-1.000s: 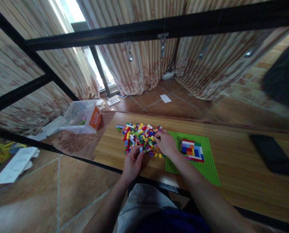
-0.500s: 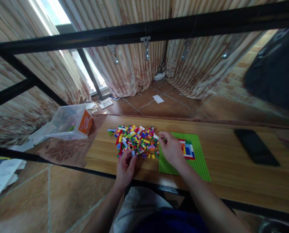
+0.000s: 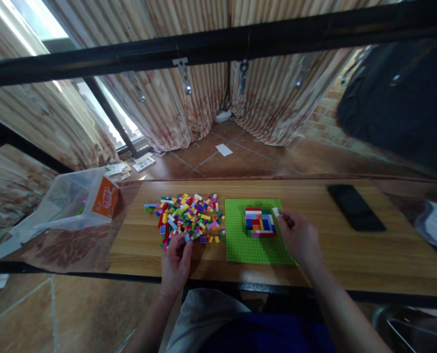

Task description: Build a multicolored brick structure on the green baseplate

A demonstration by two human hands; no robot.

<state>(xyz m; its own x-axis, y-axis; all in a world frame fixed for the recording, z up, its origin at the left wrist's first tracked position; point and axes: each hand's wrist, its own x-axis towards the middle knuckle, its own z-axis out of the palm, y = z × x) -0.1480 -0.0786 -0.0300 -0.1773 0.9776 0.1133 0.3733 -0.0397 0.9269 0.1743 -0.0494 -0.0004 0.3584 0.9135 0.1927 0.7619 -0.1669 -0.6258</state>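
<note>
Between the thumb and fingers of my right hand [image 3: 298, 236] is a white toy brick [image 3: 276, 212], held over the right part of a green baseplate [image 3: 236, 250]. A low block of red, white, blue and yellow bricks [image 3: 259, 223] stands on the baseplate, just left of that hand. My left hand [image 3: 176, 260] pinches a light blue brick [image 3: 187, 238] at the front edge of a pile of loose, many-coloured bricks [image 3: 192, 213]. One purple brick [image 3: 203, 239] lies right of the left hand.
The wooden table [image 3: 314, 196] carries a black phone [image 3: 356, 207] on its right side. A clear plastic bin [image 3: 69, 196] with an orange label stands left of the table. A black metal bar [image 3: 211, 44] crosses above, with hooks hanging from it.
My right hand has carried the white brick from the pile's edge rightwards to beyond the brick block, uncovering the block. My left hand stays by the pile. The view has turned right.
</note>
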